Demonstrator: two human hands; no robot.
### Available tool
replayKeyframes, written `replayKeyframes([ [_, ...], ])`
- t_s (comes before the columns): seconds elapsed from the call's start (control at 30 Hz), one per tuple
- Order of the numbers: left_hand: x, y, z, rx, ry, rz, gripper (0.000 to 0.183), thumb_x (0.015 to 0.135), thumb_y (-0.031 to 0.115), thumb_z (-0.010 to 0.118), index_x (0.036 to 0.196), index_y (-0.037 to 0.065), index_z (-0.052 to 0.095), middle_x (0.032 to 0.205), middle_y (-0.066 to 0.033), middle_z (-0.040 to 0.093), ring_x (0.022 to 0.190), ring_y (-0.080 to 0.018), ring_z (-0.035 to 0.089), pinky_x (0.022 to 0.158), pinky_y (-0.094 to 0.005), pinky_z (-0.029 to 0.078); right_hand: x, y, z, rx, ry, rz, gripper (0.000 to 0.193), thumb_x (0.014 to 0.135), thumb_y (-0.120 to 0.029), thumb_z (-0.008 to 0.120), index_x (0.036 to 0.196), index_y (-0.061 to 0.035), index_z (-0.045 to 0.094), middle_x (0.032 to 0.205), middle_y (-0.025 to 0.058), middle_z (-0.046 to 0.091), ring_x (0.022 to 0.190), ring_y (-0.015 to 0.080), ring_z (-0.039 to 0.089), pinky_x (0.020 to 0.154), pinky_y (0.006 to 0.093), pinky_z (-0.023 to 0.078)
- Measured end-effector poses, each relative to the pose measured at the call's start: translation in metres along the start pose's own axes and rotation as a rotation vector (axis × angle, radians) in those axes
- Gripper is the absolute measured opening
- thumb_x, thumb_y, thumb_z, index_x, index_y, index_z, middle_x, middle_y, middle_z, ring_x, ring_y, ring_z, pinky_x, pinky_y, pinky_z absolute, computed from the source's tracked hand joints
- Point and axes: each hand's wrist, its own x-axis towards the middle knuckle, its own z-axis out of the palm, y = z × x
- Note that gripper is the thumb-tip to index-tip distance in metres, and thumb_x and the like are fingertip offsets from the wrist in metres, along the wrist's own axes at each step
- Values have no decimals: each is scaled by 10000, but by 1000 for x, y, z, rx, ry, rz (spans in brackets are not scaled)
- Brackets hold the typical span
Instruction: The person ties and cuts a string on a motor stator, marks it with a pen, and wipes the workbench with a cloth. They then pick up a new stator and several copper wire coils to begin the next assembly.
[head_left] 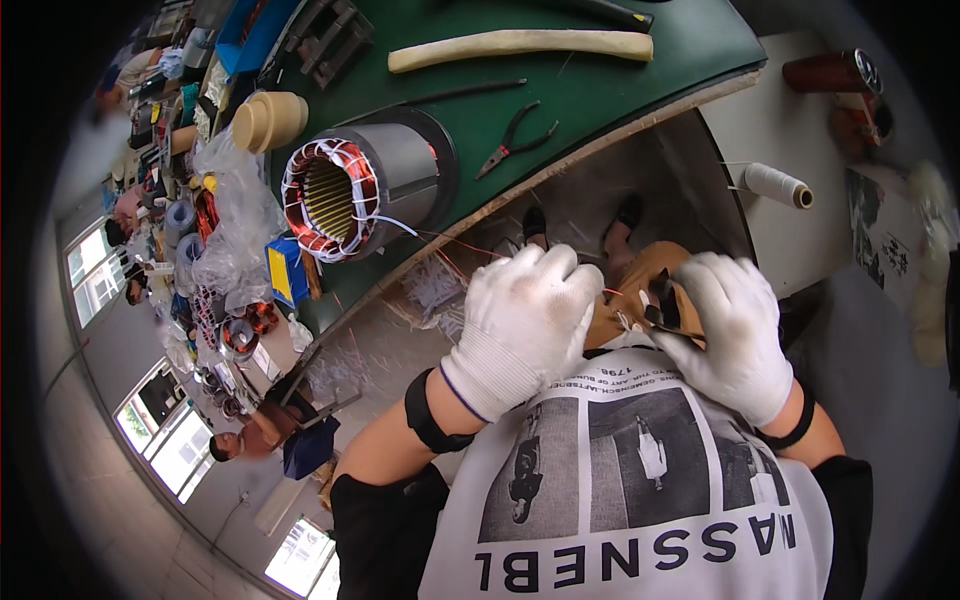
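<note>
Red wire (462,243) runs from the stator (372,187) to the hands (525,325), apparently gripped.

The left hand (525,318) and right hand (732,335) are gloved in white. Far left, the grey stator (398,180) has copper-orange windings (364,190) banded with white lacing (291,190), and a yellow-striped bore (328,196). The far bench (590,95) is green, the pliers (504,148) black and red, the stick (520,47) cream, the spool (775,184) at right white.

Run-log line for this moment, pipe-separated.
left hand: closed on red wire leading toward stator | right hand: curled, hold unclear | stator: on side, green bench | pliers: on bench, handles spread
</note>
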Motion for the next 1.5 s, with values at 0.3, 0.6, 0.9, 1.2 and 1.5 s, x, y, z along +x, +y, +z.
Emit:
replayKeyframes([
  [0.3, 6, 2, 6, -3, 44, 58, 50, 730, 89, 631, 777, 75, 622, 744, -68, 538, 710, -257, 572, 614, -371, 481, -30, 10, 0, 4, -5, 124, 361, 600, -181, 808, 863, -49, 598, 861, 101, 581, 798, 262, 566, 717, 374, 411],
  [0.6, 7, 0, 7, -46, 17, 78, 105, 738, 48, 622, 843, 47, 611, 793, -99, 545, 750, -297, 561, 649, -401, 467, -13, 2, 4, 58, 53, -22, 344, 601, -184, 786, 863, -60, 601, 872, 88, 589, 783, 239, 573, 707, 362, 417],
  [0.9, 6, 5, -2, 38, 13, 107, 105, 713, 66, 641, 817, 67, 626, 788, -66, 569, 729, -274, 540, 654, -381, 458, -6, -1, 8, 65, 52, -59, 418, 594, -191, 790, 937, -45, 598, 890, 93, 600, 789, 234, 571, 722, 358, 411],
  [1.2, 8, 1, 1, 121, 60, 108, 117, 700, 103, 664, 816, 106, 644, 778, -23, 577, 759, -239, 539, 774, -391, 409, -10, 4, 10, 63, 19, -22, 365, 580, -182, 788, 862, -58, 592, 844, 73, 581, 768, 242, 563, 691, 367, 405],
  [1.5, 3, 11, 0, 303, 161, 162, 137, 686, 129, 665, 821, 112, 648, 771, -4, 592, 868, -226, 570, 882, -431, 380, 15, -2, 21, 55, 93, -105, 395, 596, -203, 778, 912, -63, 587, 815, 65, 547, 780, 245, 557, 725, 364, 411],
])
